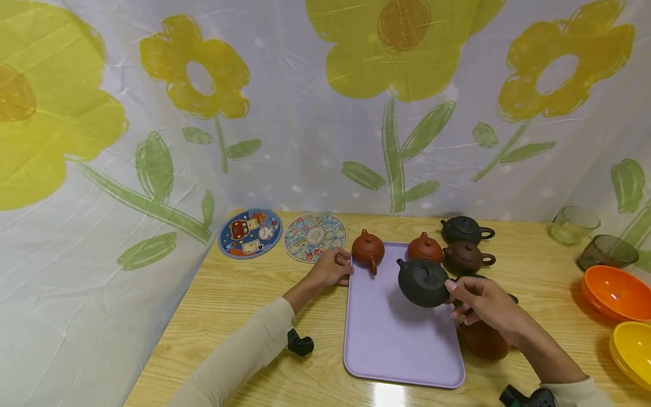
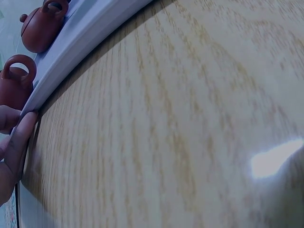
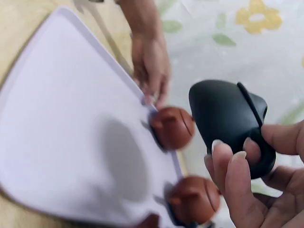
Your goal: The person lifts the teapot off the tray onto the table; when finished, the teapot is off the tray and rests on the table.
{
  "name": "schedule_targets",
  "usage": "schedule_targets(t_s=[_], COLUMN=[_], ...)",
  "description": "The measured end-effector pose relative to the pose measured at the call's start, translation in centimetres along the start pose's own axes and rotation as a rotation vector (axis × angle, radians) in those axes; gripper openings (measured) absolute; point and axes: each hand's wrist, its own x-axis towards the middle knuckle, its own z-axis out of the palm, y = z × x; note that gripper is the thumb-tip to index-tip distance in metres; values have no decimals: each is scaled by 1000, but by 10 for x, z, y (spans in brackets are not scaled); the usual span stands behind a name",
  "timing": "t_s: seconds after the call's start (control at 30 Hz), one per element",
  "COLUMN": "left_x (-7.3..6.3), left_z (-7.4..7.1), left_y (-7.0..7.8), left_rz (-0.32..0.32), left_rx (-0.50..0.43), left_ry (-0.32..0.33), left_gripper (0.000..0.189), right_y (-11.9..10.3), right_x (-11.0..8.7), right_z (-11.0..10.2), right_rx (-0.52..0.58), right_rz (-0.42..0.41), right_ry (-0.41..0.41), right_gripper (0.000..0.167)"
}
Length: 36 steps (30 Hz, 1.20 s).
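Observation:
My right hand (image 1: 480, 308) pinches a black teapot (image 1: 423, 282) by its handle and holds it above a lilac tray (image 1: 386, 345). In the right wrist view, thumb and fingers close round the handle of that teapot (image 3: 223, 116), clear of the tray. At the tray's far left edge, my left hand (image 1: 333, 267) pinches the rim, with fingers on both sides in the left wrist view. Two reddish-brown teapots stand at the tray's far end: one (image 1: 367, 250) beside the left hand, the other (image 1: 425, 247) partly behind the black teapot.
Right of the tray stand another black teapot (image 1: 464, 229), a dark brown teapot (image 1: 464, 258) and a brown teapot (image 1: 485, 340) partly behind the right hand. Two round mats (image 1: 249, 233) lie at the back left. Orange (image 1: 617, 294) and yellow bowls (image 1: 633, 350) and two glasses (image 1: 574, 226) stand far right.

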Motion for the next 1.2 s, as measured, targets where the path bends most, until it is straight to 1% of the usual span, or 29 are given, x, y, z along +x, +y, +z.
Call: schedule_targets(t_s=[0.17, 0.3, 0.5, 0.6, 0.73, 0.83, 0.9, 1.0, 1.1, 1.2], left_x=[0, 0, -1, 0, 1, 1, 1, 1, 1, 1], left_z=[0, 0, 1, 1, 2, 2, 2, 2, 2, 2], left_y=[1, 2, 1, 1, 1, 0, -1, -1, -1, -1], left_rz=[-2, -7, -5, -8, -9, -6, -4, -2, 1, 4], left_rx=[1, 0, 0, -4, -10, -10, -11, -11, -9, -7], left_ry=[-2, 1, 7, 13, 23, 23, 22, 20, 18, 18], left_gripper=[37, 37, 36, 36, 36, 36, 36, 36, 36, 37], right_y=[3, 8, 20, 28, 38, 45, 50, 55, 60, 65], right_x=[-2, -2, -2, -1, 2, 6, 11, 18, 24, 29], right_z=[-28, -50, -86, -104, -127, -143, -153, -165, -176, -184], right_rx=[-25, -38, -95, -124, -137, -150, -164, -216, -277, -306], right_rz=[-20, -40, -89, -113, -102, -77, -58, -24, -7, 8], right_ry=[10, 26, 64, 80, 108, 127, 136, 167, 198, 209], right_gripper=[44, 40, 37, 33, 25, 22, 25, 34, 45, 50])
